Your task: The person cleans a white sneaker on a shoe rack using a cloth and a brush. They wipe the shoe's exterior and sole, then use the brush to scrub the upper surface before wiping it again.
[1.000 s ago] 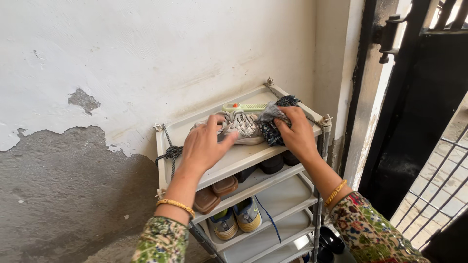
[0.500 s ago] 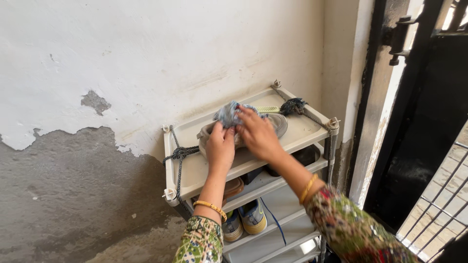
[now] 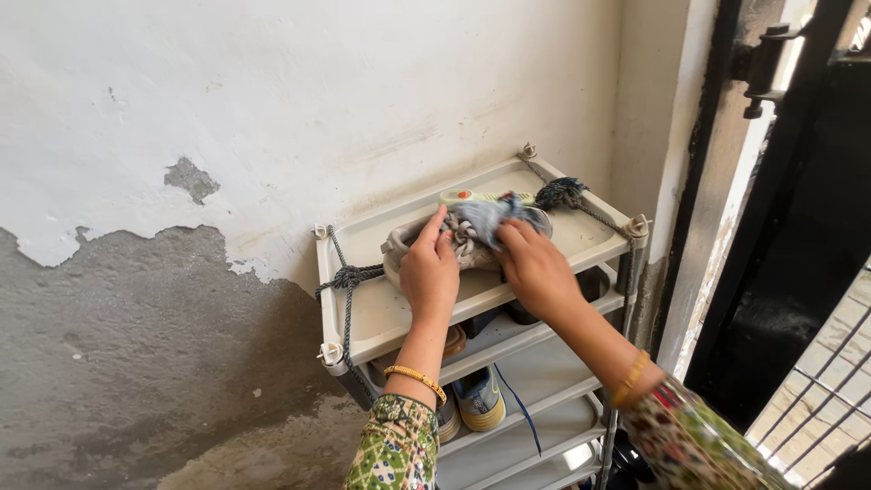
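— What's in hand, and where does it lie?

— A pale grey shoe lies on its side on the top shelf of a light plastic shoe rack, a little toward the far edge. A blue-grey cloth is pressed on its laces.

— And the hands?

— The left hand is clamped over the near side of the shoe, fingers curled on it. The right hand, close beside the left, presses the cloth against the shoe, fingers closed on the fabric. Each wrist wears a yellow bangle.

— What sits around the shoe?

— Just beyond it, on the far side, lies a pale green brush with an orange spot. To the right, at the far right corner of the shelf, a dark knotted rope is tied; another rope knot hangs at the left edge.

— Below?

— On the lower shelves, a brown shoe peeks out under the left wrist, and a blue and yellow sneaker sits further down. The rack stands against a peeling white wall, with a black metal gate to the right.
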